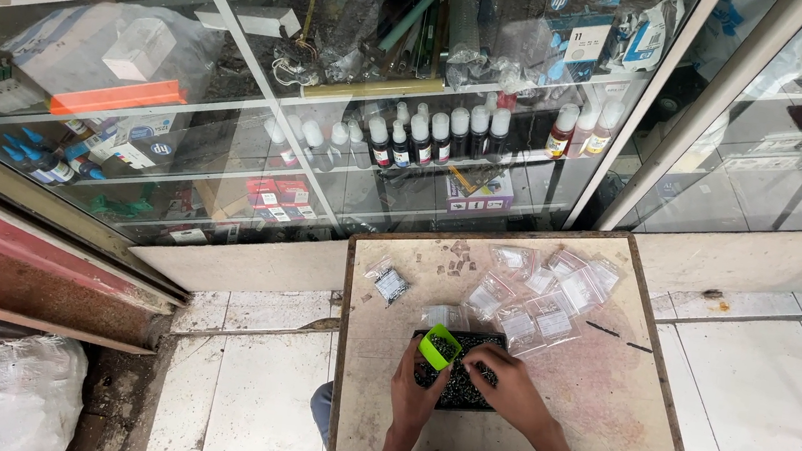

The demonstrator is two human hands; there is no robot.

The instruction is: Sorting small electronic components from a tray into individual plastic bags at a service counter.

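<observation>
Two hands work over a black tray [459,388] at the table's [600,420] 6 o'clock edge: the left hand [414,390] grips a green scoop [435,346], the right hand [508,389] pinches into the tray. Tilting the scoop could scatter pieces. The pieces are too small to identify; bags [544,297] lie at 1 o'clock.

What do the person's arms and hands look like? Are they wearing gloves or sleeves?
No gloves and no sleeves show. Both forearms are bare from the bottom edge of the picture up to the fingers. The left hand and the right hand show no rings, watch or bracelets, though they are small in the picture.
</observation>
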